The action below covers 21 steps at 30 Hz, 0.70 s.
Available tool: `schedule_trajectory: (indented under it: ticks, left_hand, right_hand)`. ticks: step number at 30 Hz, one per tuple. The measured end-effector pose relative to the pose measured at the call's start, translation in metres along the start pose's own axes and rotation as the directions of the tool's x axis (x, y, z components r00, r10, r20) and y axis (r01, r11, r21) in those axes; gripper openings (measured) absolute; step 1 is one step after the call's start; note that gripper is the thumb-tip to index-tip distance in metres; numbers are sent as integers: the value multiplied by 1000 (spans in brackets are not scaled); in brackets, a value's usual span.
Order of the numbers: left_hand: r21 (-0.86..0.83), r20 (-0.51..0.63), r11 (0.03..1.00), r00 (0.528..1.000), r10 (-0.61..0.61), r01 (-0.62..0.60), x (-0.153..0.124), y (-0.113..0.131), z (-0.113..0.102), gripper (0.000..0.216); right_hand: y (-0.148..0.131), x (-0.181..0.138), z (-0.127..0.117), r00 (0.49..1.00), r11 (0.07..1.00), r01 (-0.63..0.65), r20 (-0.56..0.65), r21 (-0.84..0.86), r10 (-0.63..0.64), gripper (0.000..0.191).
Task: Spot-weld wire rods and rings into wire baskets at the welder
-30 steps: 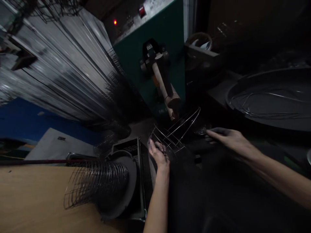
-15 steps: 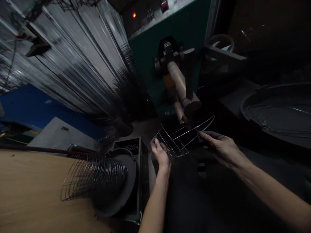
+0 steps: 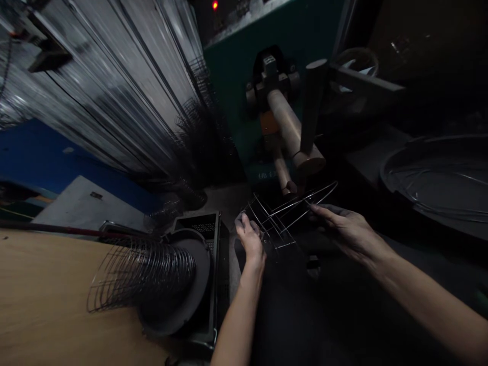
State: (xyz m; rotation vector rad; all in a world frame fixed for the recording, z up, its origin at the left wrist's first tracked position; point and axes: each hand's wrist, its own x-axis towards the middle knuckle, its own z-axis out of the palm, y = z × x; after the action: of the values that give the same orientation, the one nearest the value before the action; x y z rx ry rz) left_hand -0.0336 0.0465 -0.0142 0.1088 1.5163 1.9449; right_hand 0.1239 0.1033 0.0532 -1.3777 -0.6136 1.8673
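Between my hands is a wire rack of thin bent metal rods with a curved outer rod. My left hand is closed on its left end, thumb on top. With thumb and fingers pinched, my right hand holds the rack's right side near the curved rod. The rack sits just below and in front of the lower electrode arm of a green machine. Above that arm, the thicker upper arm carries an upright bar. Whether the rack touches the lower arm I cannot tell.
Left of my forearm, a stack of wire frames rests on a dark round tray over a plastic crate. A wooden board lies at the left. A large round basin with wires stands at the right.
My view has shifted slightly, so the machine's arms look a little larger and further right. Both hands keep hold of the wire rack, which has barely moved.
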Motion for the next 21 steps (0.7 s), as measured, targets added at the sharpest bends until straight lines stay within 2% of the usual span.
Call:
schedule_trajectory:
  ticks: [8,15,21]
  left_hand:
    - [24,32,999,999,-27,26,-5,10,9,36]
    - [-4,54,1000,998,-29,29,1,10,12,41]
    - [-9,115,999,992,-42,44,1,20,8,42]
  right_hand:
    - [-6,-1,5,1000,1000,7,-5,5,-7,5]
    - [-10,4,8,1000,999,23,10,-22,-23,6]
    - [-16,-1,19,998,999,-33,-58,42,35,15]
